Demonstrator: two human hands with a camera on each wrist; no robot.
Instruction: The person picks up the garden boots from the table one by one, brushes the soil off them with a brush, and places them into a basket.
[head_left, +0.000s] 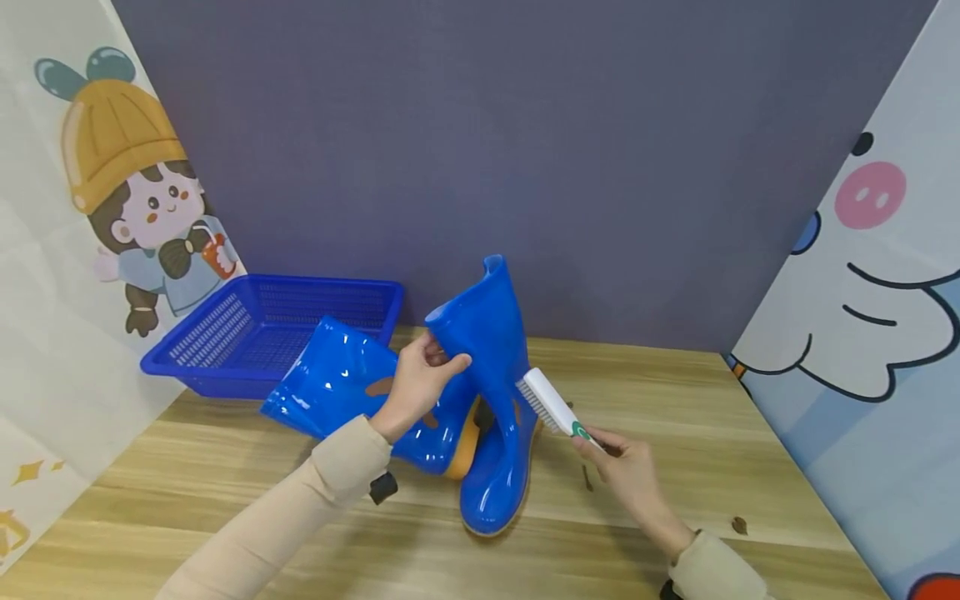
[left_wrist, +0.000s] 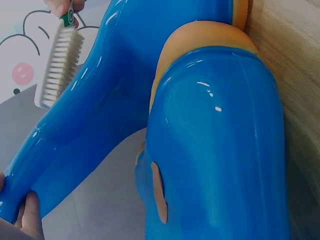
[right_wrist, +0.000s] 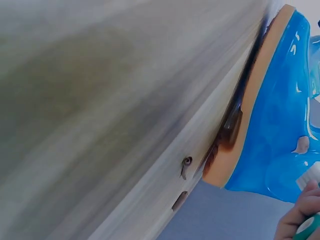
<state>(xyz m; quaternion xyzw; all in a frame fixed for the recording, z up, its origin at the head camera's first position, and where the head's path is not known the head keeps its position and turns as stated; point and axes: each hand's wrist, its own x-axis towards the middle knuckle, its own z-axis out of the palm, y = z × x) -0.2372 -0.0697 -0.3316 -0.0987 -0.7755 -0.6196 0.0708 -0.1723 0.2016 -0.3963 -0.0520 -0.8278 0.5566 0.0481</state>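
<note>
A blue rain boot (head_left: 491, 333) stands upright on the wooden table, its shaft leaning a little. My left hand (head_left: 420, 377) pinches the rim of that shaft between thumb and fingers. In my right hand (head_left: 626, 467) is a white scrubbing brush (head_left: 551, 402) with a green mark, held by its handle. Its bristles face the boot's shaft and meet or nearly meet its right side. A second blue boot (head_left: 341, 379) with an orange sole lies on its side to the left, under my left wrist. Brown patches mark both boots. The right wrist view shows the standing boot's orange sole (right_wrist: 267, 65).
A blue plastic basket (head_left: 217, 371) sits at the back left, behind the lying boot. Small dark marks, one a brown speck (head_left: 739, 525), dot the wooden table (head_left: 675, 417). A grey panel (head_left: 487, 150) rises at the back, with cartoon-printed walls on both sides.
</note>
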